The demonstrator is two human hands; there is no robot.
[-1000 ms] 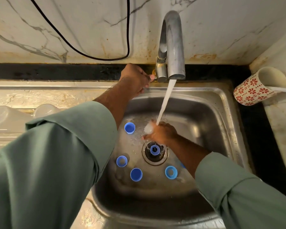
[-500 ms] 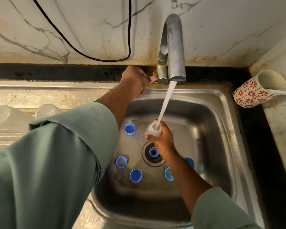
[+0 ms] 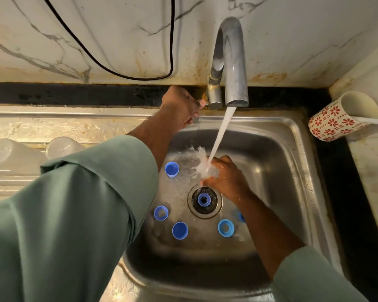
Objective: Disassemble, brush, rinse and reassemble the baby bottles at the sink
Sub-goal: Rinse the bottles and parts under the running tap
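A clear bottle part [image 3: 206, 168] is being gripped by the curled fingers of the right hand [image 3: 227, 179] under the water stream [image 3: 222, 129], above the sink [image 3: 277, 153] drain; the tap handle is being pinched by the left hand [image 3: 181, 105].

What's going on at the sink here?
A person is rinsing baby bottle parts. The right hand holds a small clear part under the running water, while the left hand is at the tap. Several blue caps and rings lie in the sink, and clear bottles rest on the drainboard.
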